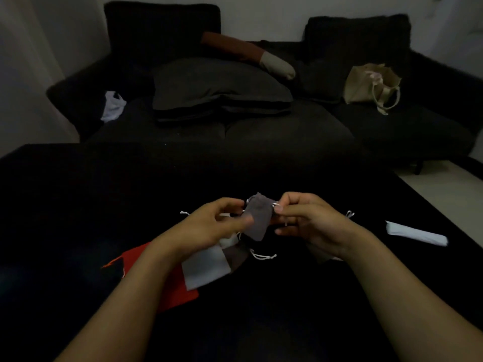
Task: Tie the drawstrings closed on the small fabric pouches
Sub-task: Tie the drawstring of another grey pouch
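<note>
I see both hands raised just above the dark worktop (78,205), with a small grey pouch (257,218) held between them. My left hand (209,226) pinches the pouch's left side, thumb laid on the fabric and fingers curled behind it. My right hand (311,220) grips the pouch's right edge, near its gathered top, where a white drawstring (276,205) loops out by the fingertips; the thumb and forefinger are closed on that spot. The pouch hangs tilted, its bottom corner pointing down toward me.

Under the hands lies a small heap of other pouches: a light grey one (206,267), a brown one (236,254) with its white cord (264,256) trailing right, and a red one (167,288) partly under my left forearm. A pale folded piece (415,233) lies well apart on the right of the worktop. Beyond stands a dark sofa (287,131) with cushions (217,87) and a beige tote bag (371,84).
</note>
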`<state>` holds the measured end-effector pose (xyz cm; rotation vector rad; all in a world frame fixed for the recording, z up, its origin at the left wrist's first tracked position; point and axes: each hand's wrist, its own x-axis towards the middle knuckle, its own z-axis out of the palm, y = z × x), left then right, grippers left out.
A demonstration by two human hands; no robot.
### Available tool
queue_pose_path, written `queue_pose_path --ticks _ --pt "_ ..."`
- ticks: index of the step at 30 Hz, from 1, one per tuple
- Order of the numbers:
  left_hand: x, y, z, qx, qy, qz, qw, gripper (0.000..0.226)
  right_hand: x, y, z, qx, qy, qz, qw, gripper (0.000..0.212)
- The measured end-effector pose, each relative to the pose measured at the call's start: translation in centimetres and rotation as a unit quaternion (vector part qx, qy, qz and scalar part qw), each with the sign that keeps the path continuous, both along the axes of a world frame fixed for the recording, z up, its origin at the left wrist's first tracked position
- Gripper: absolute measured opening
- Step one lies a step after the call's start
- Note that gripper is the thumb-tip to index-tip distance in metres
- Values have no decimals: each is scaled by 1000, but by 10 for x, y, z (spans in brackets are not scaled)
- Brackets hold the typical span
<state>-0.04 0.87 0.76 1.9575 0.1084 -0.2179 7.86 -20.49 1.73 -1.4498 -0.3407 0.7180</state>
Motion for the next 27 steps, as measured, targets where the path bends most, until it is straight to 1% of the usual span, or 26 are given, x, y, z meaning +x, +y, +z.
queue_pose_path --ticks 1,2,3,5,6,7,9,11,14,19,22,25,27 --pt "0 -5 4 -91 17 24 995 72 0 -1 1 6 0 8 1000 17" --pt "1 -10 6 -154 31 47 986 67 -1 -2 1 7 -4 16 1000 15" --pt "2 -15 7 -191 30 64 979 60 -2 -2 1 1 -13 24 1000 12" --pt "3 -22 2 -224 -4 85 971 34 -3 -3 1 -28 -41 36 998 5" --pt "3 -23 -2 -239 -19 95 966 25 -3 -4 0 -39 -53 34 997 6" --pt "3 -23 -4 -256 -25 107 960 22 -2 -5 0 -45 -57 25 997 8" --pt "4 -23 -5 -276 -30 112 954 26 1 -7 -1 -45 -61 -5 997 7" --pt "3 -21 -3 -282 -38 106 953 30 4 -7 -1 -37 -68 -24 997 8" --pt "2 -20 1 -278 -48 111 953 19 5 -7 0 -27 -76 -36 996 12" --pt "5 -19 2 -264 -61 157 950 18 6 -6 -1 -17 -73 -49 996 18" --pt "5 -15 2 -203 -96 173 959 22 7 -7 -3 -17 -88 -52 995 21" --pt "6 -6 4 -137 -147 236 951 25 13 -11 0 -48 -113 -97 988 24" --pt "7 -6 3 -124 -157 248 948 27 16 -11 -1 -65 -125 -119 983 25"
